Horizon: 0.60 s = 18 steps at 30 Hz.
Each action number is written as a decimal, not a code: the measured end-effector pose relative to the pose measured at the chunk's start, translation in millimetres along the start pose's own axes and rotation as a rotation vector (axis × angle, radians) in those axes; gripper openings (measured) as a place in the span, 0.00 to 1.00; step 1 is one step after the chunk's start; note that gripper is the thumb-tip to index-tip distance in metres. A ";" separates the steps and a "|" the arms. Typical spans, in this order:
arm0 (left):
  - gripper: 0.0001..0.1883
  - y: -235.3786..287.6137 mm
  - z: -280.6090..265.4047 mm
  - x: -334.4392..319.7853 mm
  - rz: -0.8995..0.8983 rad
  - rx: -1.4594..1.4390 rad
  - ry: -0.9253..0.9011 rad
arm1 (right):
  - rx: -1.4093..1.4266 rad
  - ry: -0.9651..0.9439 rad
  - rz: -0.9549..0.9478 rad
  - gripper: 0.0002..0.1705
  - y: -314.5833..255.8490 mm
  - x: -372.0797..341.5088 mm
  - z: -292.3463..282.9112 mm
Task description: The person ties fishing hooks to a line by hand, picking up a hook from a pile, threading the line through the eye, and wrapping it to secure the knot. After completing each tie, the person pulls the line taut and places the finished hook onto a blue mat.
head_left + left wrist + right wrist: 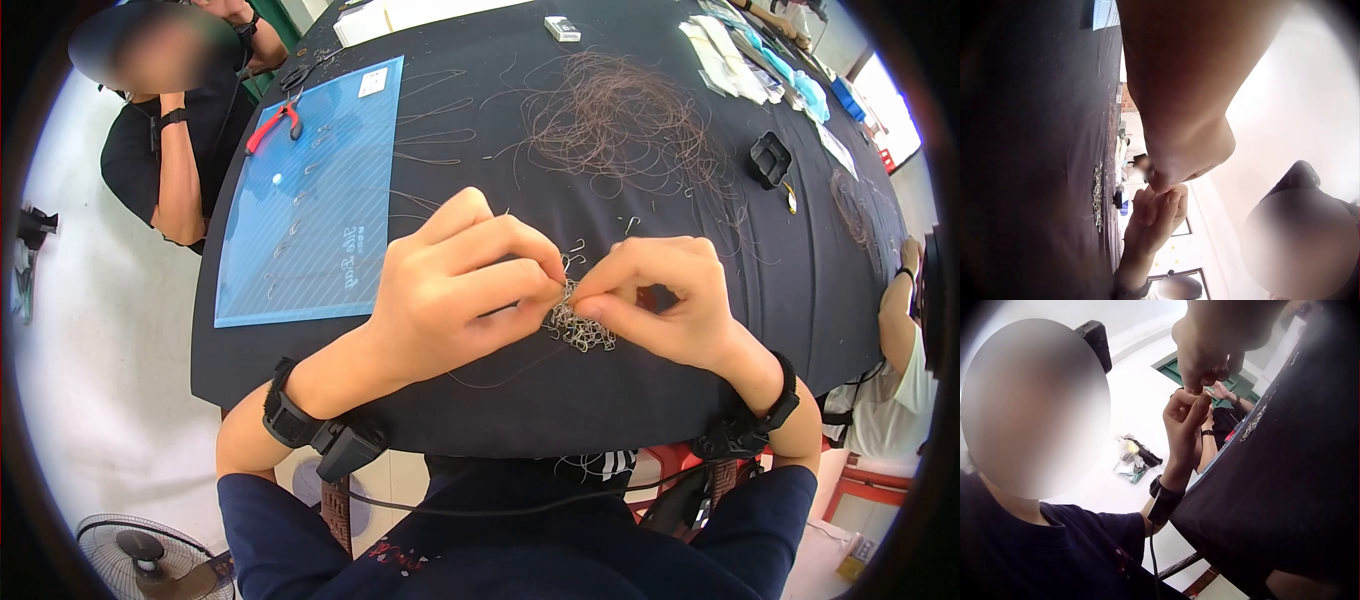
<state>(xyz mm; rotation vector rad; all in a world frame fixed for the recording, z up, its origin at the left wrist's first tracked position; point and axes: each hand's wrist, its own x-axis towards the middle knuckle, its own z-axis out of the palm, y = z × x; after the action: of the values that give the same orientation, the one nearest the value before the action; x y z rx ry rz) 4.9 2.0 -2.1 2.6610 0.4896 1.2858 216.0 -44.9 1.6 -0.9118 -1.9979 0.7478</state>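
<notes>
My left hand (460,275) and right hand (665,295) meet fingertip to fingertip above the near part of the table. Each pinches between thumb and fingers; what they hold is tiny and mostly hidden, and I cannot tell its kind. Close under them lies a heap of small silvery metal hooks (585,332), with a few loose ones beyond it. A thin brown line (500,384) curves over the cloth below the left hand. In the left wrist view the heap of hooks (1097,200) lies below the raised hands.
A blue file bag (340,250) lies left, with a row of hooks and red-handled pliers (262,132) on it. Beyond the hands spreads a tangle of brown line (630,125). Right of it stands a black tray (770,160). Other people sit at the table's sides.
</notes>
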 end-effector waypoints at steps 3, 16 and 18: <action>0.11 1.3 -0.4 -2.3 0.020 -0.047 -0.049 | -0.027 0.106 0.016 0.04 -0.8 1.1 0.9; 0.10 -0.7 -8.1 0.3 -0.124 -0.128 -0.005 | 0.027 -0.070 0.175 0.05 -4.1 3.7 1.8; 0.10 -2.7 -6.6 -0.5 -0.116 -0.116 0.008 | 0.051 -0.084 0.153 0.04 -5.7 3.1 1.9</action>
<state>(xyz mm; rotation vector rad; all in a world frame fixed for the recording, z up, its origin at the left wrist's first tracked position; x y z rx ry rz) -1.2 4.3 0.9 2.4948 0.5437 1.2525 211.2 -45.9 6.2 -1.0266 -1.9885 0.9322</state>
